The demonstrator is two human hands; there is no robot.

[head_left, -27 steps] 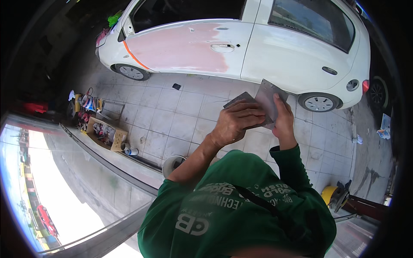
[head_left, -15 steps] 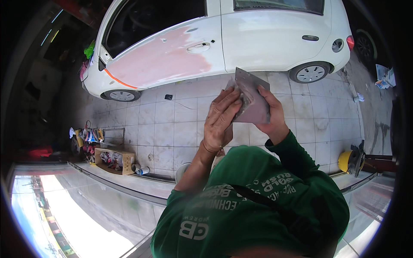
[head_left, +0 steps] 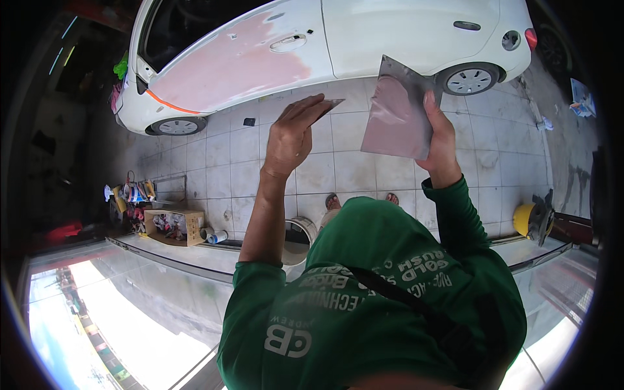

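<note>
My right hand (head_left: 442, 140) grips a flat grey metal plate (head_left: 393, 140) by its right edge, thumb on top. A mound of pinkish putty (head_left: 390, 97) is spread over the upper part of that plate. To the left, apart from the plate, my left hand (head_left: 290, 136) is closed on a thin putty spreader (head_left: 330, 107); its pointed edge shows past the fingers and the rest is hidden. Beyond both hands stands a white car, its front door (head_left: 227, 71) bearing a broad pinkish filler patch and a strip of orange tape (head_left: 170, 104) at the lower front.
A bucket (head_left: 300, 234) stands on the tiled floor by my left forearm. Further left are a cardboard box (head_left: 193, 227) of rags, small cans (head_left: 218, 237) and paint supplies (head_left: 138, 190). A yellow and black object (head_left: 532, 220) sits at the right. A small black item (head_left: 249, 122) lies near the car.
My hands have moved apart: the left, with the spreader, went left off the plate; the right moved right with the plate. The putty now shows uncovered. The car appears higher in view.
</note>
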